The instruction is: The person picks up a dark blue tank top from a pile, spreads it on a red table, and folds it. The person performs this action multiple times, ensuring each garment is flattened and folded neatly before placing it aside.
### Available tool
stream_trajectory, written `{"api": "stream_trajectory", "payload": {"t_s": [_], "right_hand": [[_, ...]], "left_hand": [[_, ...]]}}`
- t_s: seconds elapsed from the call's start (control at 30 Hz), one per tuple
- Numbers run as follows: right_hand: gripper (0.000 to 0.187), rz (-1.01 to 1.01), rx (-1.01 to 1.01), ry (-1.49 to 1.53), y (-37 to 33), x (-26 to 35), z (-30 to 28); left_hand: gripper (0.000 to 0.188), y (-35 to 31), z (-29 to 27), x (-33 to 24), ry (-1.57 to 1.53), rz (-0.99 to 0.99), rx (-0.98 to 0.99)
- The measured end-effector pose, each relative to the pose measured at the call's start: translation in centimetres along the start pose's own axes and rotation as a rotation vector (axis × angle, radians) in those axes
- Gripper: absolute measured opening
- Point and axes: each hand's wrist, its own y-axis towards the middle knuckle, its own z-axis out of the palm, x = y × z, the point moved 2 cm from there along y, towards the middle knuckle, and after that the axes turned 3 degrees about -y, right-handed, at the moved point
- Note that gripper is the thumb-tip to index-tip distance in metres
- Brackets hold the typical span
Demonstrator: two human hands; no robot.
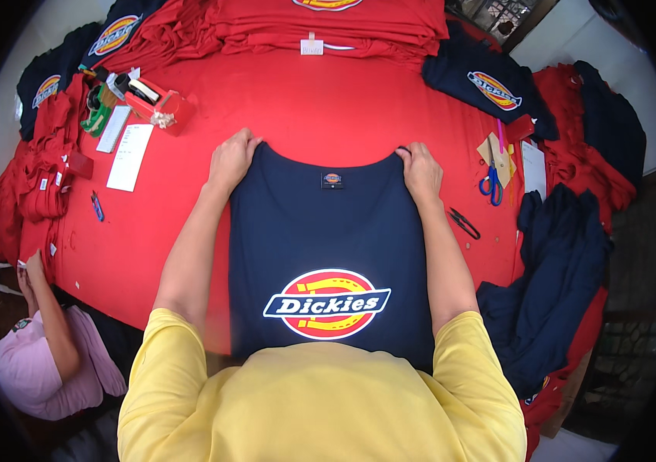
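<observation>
Spread over a red-covered desk [135,254], between two bare forearms: a navy shirt [328,231], held by its top corners — left hand [232,162] at one end of the wide, sagging neckline, right hand [423,175] at the other. Clenched at both corners, with cloth caught in the fingers [251,142]; impossible to tell from above how deep in the grip. From those fingers, running back toward the body, with its long axis pointing away from the far edge of the desk, and lost to view at the lower end beneath a yellow top [320,400]. No nearer to one hand than to the other — touched by both, roughly level, with a small dark neck label [333,181] about midway between. Lower down, face up, a red-and-yellow oval emblem [328,304] crossed by a navy band. Just beside the right forearm, black snips [463,223]; farther right, blue-handled scissors [490,186] and a crumpled navy garment [551,269]. Well off to the left, a blue cutter [97,206], a white sheet [129,158] and a red tape dispenser [179,112]. Along the far edge, piled red garments [305,31]. At lower left, a co-worker in pink [51,362].
</observation>
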Motion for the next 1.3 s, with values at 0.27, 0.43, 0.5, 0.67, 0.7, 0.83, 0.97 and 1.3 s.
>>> {"api": "stream_trajectory", "payload": {"t_s": [0.27,0.43,0.5,0.67,0.7,0.83,0.97,1.3], "right_hand": [[0.031,-0.141,0.041,-0.083,0.5,-0.5,0.5],[0.027,-0.156,0.047,-0.033,0.5,-0.5,0.6],[0.025,-0.14,0.063,-0.038,0.4,-0.5,0.5],[0.022,-0.19,0.047,-0.187,0.6,-0.1,0.6],[0.022,-0.217,0.051,-0.248,0.9,0.3,0.4],[0.025,-0.342,-0.028,-0.261,-2.1,5.3,-1.3],[0.038,-0.543,0.102,0.136,-7.6,10.5,-0.8],[0.045,-0.372,0.048,0.171,-7.1,9.4,0.0]], "left_hand": [[0.027,0.5,-1.6,2.1,-0.842,-0.181,0.543],[0.024,1.6,-1.5,2.0,-0.627,-0.269,0.491],[0.025,1.7,-1.1,0.8,-0.28,-0.208,0.309],[0.022,-0.4,1.1,-1.7,0.187,0.134,-0.068],[0.02,-0.6,1.1,-2.0,0.241,0.188,-0.084],[0.014,-3.5,0.2,-7.3,0.242,0.353,-0.194],[0.037,-8.5,4.0,-10.0,0.01,0.498,0.095],[0.039,-9.7,3.7,-10.4,0.035,0.374,0.232]]}}
